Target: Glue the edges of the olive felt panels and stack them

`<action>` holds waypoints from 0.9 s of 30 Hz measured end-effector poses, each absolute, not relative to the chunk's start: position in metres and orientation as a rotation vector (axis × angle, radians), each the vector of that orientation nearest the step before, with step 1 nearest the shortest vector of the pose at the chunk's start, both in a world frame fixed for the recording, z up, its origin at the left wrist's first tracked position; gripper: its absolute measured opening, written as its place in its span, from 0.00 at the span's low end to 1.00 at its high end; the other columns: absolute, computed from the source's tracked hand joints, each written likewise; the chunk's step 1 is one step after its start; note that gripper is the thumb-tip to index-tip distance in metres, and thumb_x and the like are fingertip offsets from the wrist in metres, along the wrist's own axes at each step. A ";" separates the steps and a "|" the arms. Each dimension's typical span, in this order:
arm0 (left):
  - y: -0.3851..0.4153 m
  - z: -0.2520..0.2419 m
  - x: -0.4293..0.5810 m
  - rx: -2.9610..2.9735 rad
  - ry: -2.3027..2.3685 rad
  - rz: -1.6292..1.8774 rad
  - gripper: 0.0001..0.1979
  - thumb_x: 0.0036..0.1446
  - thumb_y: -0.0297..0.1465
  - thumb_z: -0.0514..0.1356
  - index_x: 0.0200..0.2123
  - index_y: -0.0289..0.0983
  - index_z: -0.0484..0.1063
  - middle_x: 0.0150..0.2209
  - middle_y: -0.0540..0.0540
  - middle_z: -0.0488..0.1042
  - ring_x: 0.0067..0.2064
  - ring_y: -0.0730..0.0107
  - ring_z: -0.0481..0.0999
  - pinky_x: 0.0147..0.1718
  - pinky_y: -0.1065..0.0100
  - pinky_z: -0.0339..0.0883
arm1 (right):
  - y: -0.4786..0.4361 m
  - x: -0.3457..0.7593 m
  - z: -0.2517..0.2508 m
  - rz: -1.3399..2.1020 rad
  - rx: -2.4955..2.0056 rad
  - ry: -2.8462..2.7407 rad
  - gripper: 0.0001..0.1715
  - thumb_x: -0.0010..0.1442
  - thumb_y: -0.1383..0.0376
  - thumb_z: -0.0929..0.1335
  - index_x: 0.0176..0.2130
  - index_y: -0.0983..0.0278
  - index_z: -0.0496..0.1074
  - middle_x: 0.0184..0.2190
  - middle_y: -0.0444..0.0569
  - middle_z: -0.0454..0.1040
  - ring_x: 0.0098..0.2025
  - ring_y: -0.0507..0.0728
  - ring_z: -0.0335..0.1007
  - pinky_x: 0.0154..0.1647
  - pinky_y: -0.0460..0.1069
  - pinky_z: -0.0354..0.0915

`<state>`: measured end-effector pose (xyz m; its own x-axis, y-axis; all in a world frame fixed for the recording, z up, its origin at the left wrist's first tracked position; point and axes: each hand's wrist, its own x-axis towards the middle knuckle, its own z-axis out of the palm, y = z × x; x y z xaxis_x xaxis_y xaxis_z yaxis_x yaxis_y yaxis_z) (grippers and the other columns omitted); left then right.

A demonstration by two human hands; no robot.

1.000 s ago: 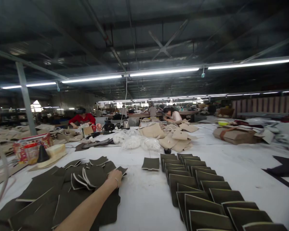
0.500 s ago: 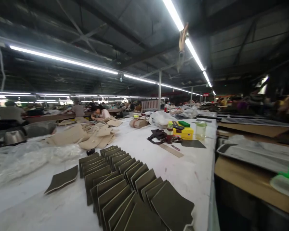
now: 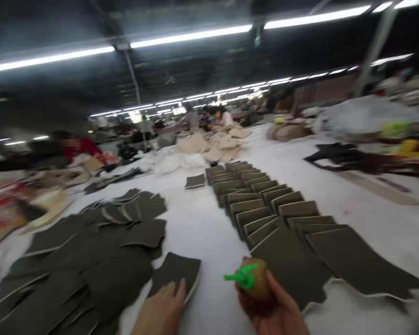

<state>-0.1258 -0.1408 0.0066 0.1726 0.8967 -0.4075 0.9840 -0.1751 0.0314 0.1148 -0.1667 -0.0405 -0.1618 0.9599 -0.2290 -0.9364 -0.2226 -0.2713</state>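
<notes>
My right hand (image 3: pixel 265 302) is wrapped round a squeeze bottle (image 3: pixel 260 278) with a bright green nozzle that points left. Its contents look brownish. My left hand (image 3: pixel 164 302) rests with its fingers on a single dark olive panel (image 3: pixel 176 270) with a pale edge, lying flat on the white table. To the right, two overlapping rows of similar panels (image 3: pixel 289 260) run away from me. A loose heap of dark panels (image 3: pixel 101 265) lies at the left. Motion blurs the picture, the hands included.
One separate panel (image 3: pixel 195 181) lies beyond my hands. Further back are beige pieces (image 3: pixel 216 144) and clear plastic (image 3: pixel 171 160). Dark straps (image 3: pixel 338 156) and a flat strip (image 3: pixel 380 186) lie at the right. Several people sit in the background, one in red (image 3: pixel 80 148).
My view has swung left and down, bringing the heap of panels into sight. The green-nozzled bottle, earlier at the far right, is now in my right hand. My left hand is on a panel.
</notes>
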 end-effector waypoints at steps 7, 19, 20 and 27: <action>-0.164 0.013 -0.093 2.020 1.814 -0.173 0.25 0.60 0.49 0.52 0.53 0.41 0.69 0.54 0.37 0.66 0.54 0.52 0.68 0.52 0.58 0.64 | -0.159 0.129 -0.061 1.869 -0.472 0.259 0.27 0.49 0.65 0.80 0.50 0.58 0.78 0.56 0.49 0.72 0.49 0.69 0.73 0.46 0.60 0.73; -0.135 0.013 -0.077 1.993 2.009 -0.273 0.22 0.46 0.30 0.59 0.47 0.34 0.67 0.47 0.34 0.66 0.46 0.48 0.73 0.44 0.56 0.68 | -0.161 0.124 -0.056 1.823 -0.521 0.123 0.27 0.51 0.65 0.79 0.50 0.58 0.76 0.53 0.50 0.75 0.49 0.66 0.74 0.46 0.59 0.74; -0.134 0.013 -0.077 2.005 2.005 -0.281 0.21 0.46 0.30 0.59 0.47 0.34 0.68 0.47 0.34 0.67 0.45 0.49 0.74 0.44 0.55 0.68 | -0.162 0.124 -0.055 1.822 -0.522 0.109 0.27 0.51 0.65 0.79 0.51 0.58 0.76 0.53 0.50 0.75 0.49 0.65 0.74 0.46 0.59 0.74; -0.129 0.009 -0.083 2.070 1.989 -0.303 0.22 0.49 0.29 0.57 0.49 0.34 0.67 0.46 0.34 0.68 0.44 0.49 0.75 0.42 0.55 0.68 | -0.162 0.122 -0.053 1.798 -0.546 0.067 0.26 0.51 0.64 0.79 0.50 0.58 0.76 0.52 0.51 0.75 0.48 0.65 0.74 0.46 0.59 0.73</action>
<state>-0.0829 -0.1290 0.0092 0.0442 0.9458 -0.3217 0.9987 -0.0337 0.0381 0.1221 -0.1616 -0.0525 -0.1943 0.8973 -0.3964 -0.9244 -0.3027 -0.2320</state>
